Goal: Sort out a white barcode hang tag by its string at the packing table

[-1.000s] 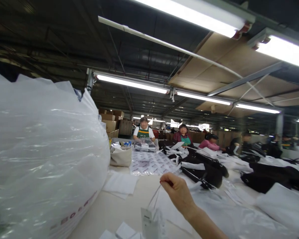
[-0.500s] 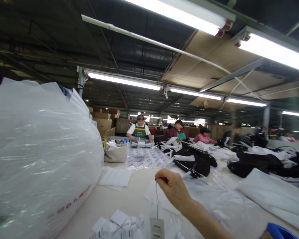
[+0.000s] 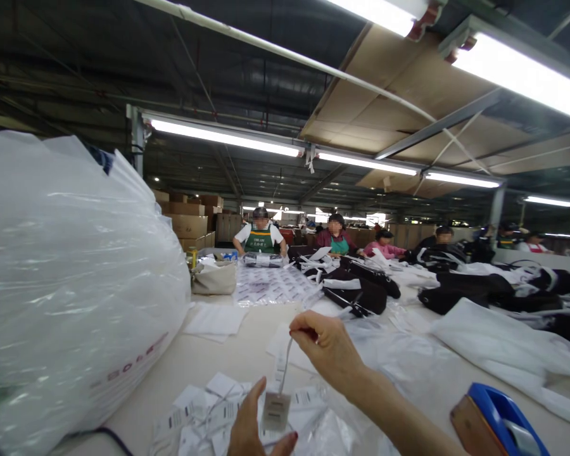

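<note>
**Head view: hang tag strung between two hands**

Head camera looks across a long worktable (image 3: 209, 370). Just right of the frame's centre, the right hand (image 3: 330, 351) is raised, its fingers (image 3: 308, 332) pinched closed on the top of a thin white string (image 3: 285, 361). The string runs down and slightly left to a small grey hang tag (image 3: 276, 411), which hangs well below those pinching fingers at the bottom centre of the frame.

The left hand (image 3: 251, 430) comes up from the bottom edge. Its thumb rises just left of the tag and a finger with a red nail lies just below it, so the tag sits between them. Whether they are touching or clamping the tag I cannot tell.

Under both hands, a loose heap of white tags (image 3: 204, 415) with strings and barcodes lies on the table. A big clear plastic bag (image 3: 71, 285) fills the left of the frame. At the lower right sits a blue tape dispenser (image 3: 498, 424). Black garments (image 3: 361, 291) and white plastic sheets (image 3: 494, 342) cover the table toward the middle right. Other people in aprons (image 3: 259, 237) work at the far end, mid-frame, beneath long strip lights (image 3: 223, 136).
</note>
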Available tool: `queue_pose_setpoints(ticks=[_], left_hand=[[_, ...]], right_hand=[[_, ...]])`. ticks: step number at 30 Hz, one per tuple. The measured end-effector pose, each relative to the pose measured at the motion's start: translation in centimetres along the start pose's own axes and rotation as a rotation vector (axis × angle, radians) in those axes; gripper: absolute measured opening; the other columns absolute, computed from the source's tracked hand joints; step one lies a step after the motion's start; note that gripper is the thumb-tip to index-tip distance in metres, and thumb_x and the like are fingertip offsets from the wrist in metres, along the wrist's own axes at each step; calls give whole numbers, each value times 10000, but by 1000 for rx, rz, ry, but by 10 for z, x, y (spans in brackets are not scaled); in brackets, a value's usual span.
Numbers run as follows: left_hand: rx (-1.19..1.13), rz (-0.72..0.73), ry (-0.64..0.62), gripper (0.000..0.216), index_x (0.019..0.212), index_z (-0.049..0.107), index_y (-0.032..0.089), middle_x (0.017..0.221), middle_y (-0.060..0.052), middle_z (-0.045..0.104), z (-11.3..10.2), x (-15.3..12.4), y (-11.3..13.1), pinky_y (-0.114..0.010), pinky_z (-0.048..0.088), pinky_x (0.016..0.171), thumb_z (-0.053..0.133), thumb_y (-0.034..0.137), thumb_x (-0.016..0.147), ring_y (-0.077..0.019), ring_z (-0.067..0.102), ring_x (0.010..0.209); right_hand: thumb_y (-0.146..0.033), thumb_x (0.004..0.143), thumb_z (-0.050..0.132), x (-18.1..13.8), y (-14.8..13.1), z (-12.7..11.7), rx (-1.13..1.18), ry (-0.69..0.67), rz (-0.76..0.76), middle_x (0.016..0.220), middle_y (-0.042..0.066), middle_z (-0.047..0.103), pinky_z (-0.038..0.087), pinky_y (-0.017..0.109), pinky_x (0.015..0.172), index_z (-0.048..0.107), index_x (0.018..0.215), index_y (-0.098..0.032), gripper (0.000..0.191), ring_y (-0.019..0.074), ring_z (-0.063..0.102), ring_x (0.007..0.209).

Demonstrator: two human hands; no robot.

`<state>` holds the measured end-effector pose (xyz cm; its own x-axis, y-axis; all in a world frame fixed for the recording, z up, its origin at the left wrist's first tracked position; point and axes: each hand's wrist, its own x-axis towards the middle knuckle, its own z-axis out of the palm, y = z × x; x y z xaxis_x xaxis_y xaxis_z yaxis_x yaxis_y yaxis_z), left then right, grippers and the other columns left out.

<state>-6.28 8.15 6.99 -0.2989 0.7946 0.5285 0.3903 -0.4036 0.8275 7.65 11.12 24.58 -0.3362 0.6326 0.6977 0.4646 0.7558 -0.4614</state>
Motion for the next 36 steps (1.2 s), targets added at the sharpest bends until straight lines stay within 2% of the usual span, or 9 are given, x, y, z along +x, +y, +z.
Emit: queue_pose_setpoints(ticks=[3, 6, 9, 11, 16, 21, 24, 30, 36], left_hand=[[-72, -133, -36, 597, 1135, 507, 89, 1184, -195, 591, 6, 8, 17, -414, 411, 881, 614, 285, 580, -321, 523, 1105], [-201, -271, -105, 497, 1033, 574, 135, 957, -118, 699, 8, 9, 28, -351, 440, 728, 634, 257, 555, -277, 621, 884], [-461, -347, -209, 331, 864, 628, 147, 708, -29, 698, 8, 7, 32, -270, 407, 590, 647, 251, 550, -192, 599, 642], [-601, -418, -261, 264, 782, 636, 148, 613, 9, 667, 7, 6, 33, -235, 373, 550, 663, 238, 536, -151, 557, 567], [-570, -480, -306, 158, 645, 637, 137, 550, 17, 638, -4, 5, 40, -216, 338, 552, 682, 239, 533, -130, 520, 551], [-548, -528, -309, 217, 601, 628, 130, 520, 18, 622, -13, 4, 43, -219, 319, 528, 741, 280, 492, -123, 503, 521], [-608, -612, -331, 276, 570, 640, 120, 526, -6, 655, -13, 3, 46, -239, 351, 537, 803, 294, 431, -133, 528, 514], [-755, -713, -412, 363, 651, 710, 119, 554, -39, 697, -10, -3, 50, -275, 412, 601, 840, 317, 377, -183, 615, 567], [-908, -799, -517, 350, 546, 700, 148, 461, 0, 639, -10, -3, 34, -246, 405, 527, 852, 344, 301, -131, 551, 450]], right_hand=[[-90, 706, 535, -5, -7, -6, 19, 2, -15, 566, -29, 586, 358, 201, 520, 625, 669, -175, 129, 102, 484, 515], [-87, 714, 535, -11, -11, -13, 49, 9, -37, 574, -27, 583, 364, 200, 524, 622, 674, -171, 127, 101, 486, 518], [-77, 717, 542, -15, -12, -19, 53, 9, -40, 590, -23, 587, 367, 196, 531, 622, 674, -164, 126, 99, 495, 531], [-68, 716, 547, -18, -11, -23, 42, 3, -33, 586, -24, 582, 365, 194, 532, 625, 676, -159, 126, 98, 495, 534], [-47, 709, 551, -24, -5, -29, 20, 10, -6, 581, -22, 576, 365, 193, 538, 628, 674, -146, 130, 96, 495, 538], [-57, 702, 548, -28, 2, -32, 5, 27, 20, 585, -25, 595, 373, 192, 538, 635, 687, -156, 133, 99, 508, 539], [-80, 708, 544, -29, 4, -33, 4, 35, 26, 588, -27, 600, 379, 194, 540, 634, 684, -167, 128, 102, 512, 540], [-90, 706, 540, -32, 3, -38, -10, 31, 41, 575, -23, 599, 385, 199, 532, 628, 659, -171, 128, 104, 511, 530], [-113, 711, 530, -36, 5, -41, 13, 35, 47, 565, -18, 599, 389, 198, 521, 633, 668, -167, 124, 104, 516, 523]])
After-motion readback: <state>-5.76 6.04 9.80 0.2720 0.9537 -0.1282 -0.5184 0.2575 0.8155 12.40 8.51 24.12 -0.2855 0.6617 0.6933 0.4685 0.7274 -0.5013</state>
